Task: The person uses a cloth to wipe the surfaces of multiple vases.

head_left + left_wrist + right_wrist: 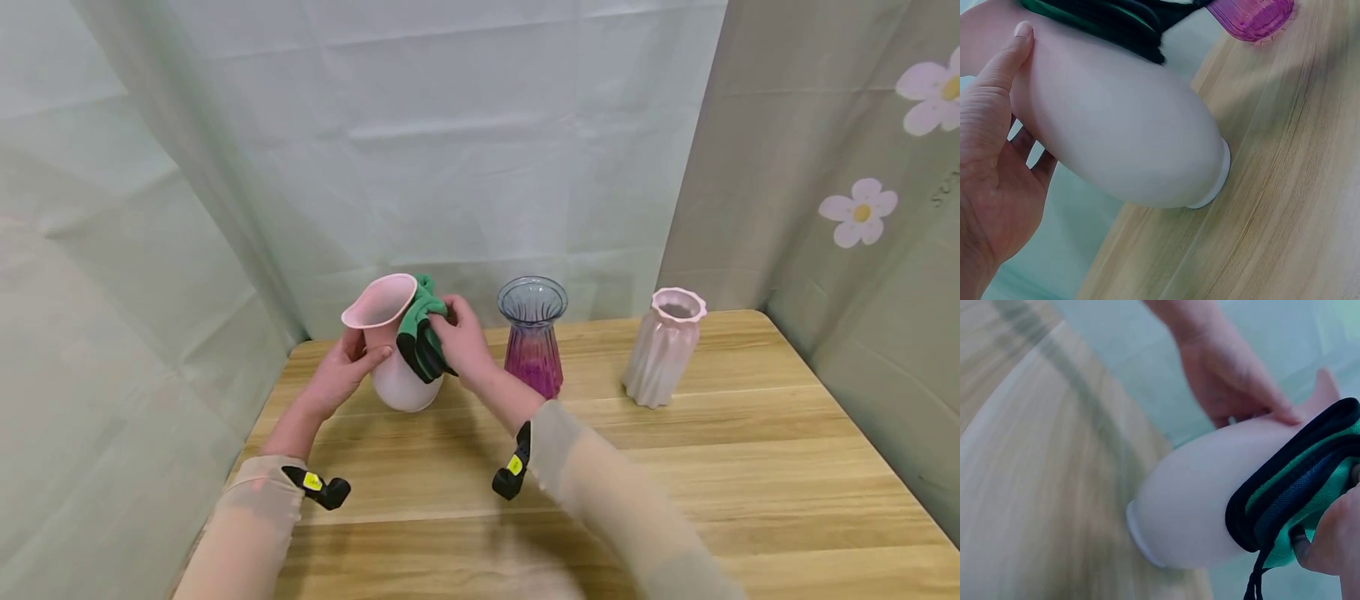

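Observation:
A pale pink-to-white vase (pixel 405 390) with a flared, wavy rim is at the table's left back; whether its foot touches the wood, I cannot tell. My left hand (pixel 341 375) grips its neck from the left, with the thumb (pixel 1007 62) along the near side and the other fingers behind. A green cloth with black edging (pixel 420 325) is bunched in my right hand (pixel 467 343), which holds it against the vase's right side below the rim. Part of the vase is hidden under the cloth. In the right wrist view a black cord (pixel 1257 578) hangs from the cloth.
Right of my right hand stands a ribbed glass vase (pixel 534 333), blue-grey above and magenta below. Farther right is a pink and white fluted vase (pixel 663 350). The wooden table (pixel 750 467) is bordered by pale curtains (pixel 480 150) at the back and sides.

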`<state>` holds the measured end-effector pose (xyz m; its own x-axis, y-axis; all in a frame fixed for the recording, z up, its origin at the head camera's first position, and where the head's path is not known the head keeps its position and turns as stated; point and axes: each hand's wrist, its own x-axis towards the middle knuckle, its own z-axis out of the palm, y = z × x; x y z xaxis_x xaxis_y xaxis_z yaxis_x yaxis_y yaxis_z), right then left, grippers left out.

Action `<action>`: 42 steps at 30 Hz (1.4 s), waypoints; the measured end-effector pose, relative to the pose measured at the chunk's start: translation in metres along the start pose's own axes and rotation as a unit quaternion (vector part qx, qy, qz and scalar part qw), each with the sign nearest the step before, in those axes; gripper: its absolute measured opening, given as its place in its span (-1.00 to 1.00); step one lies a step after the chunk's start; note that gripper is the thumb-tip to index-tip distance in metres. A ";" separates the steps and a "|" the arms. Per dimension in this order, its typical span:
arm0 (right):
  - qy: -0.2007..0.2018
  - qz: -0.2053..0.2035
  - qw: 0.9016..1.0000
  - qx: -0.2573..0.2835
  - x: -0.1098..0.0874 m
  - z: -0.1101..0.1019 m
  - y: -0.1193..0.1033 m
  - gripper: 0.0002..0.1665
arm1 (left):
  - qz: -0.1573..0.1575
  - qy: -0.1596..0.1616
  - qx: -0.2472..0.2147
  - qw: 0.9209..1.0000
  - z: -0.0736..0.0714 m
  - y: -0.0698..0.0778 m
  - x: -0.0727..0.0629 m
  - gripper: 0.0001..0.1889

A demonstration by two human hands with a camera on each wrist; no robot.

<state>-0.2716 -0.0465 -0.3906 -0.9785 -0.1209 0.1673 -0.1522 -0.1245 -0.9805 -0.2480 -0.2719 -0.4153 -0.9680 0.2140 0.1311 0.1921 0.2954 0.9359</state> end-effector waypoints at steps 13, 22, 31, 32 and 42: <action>0.003 -0.041 0.999 0.016 0.002 0.006 -0.004 -0.69 | -0.009 -0.005 0.000 1.000 -0.003 -0.001 -0.002 -0.27; -0.012 -0.031 0.997 -0.065 0.001 0.001 0.009 -0.72 | -0.004 -0.001 -0.001 1.000 0.000 -0.002 -0.001 -0.24; 0.016 0.052 0.997 -0.049 -0.013 -0.010 0.061 -0.71 | 0.003 0.002 -0.004 1.000 0.002 -0.001 -0.001 -0.24; 0.020 0.062 0.997 -0.046 -0.015 -0.011 0.068 -0.72 | 0.000 0.003 -0.003 1.000 0.002 0.000 -0.001 -0.24; 0.031 0.090 0.995 -0.032 -0.022 -0.013 0.083 -0.71 | -0.010 0.003 -0.004 1.000 0.000 -0.001 0.000 -0.23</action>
<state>-0.2650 -0.0411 -0.4770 -0.9971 -0.0744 -0.0155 0.0187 -0.0425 -0.9989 -0.2481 -0.2719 -0.4160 -0.9726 0.2021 0.1146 0.1717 0.2927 0.9407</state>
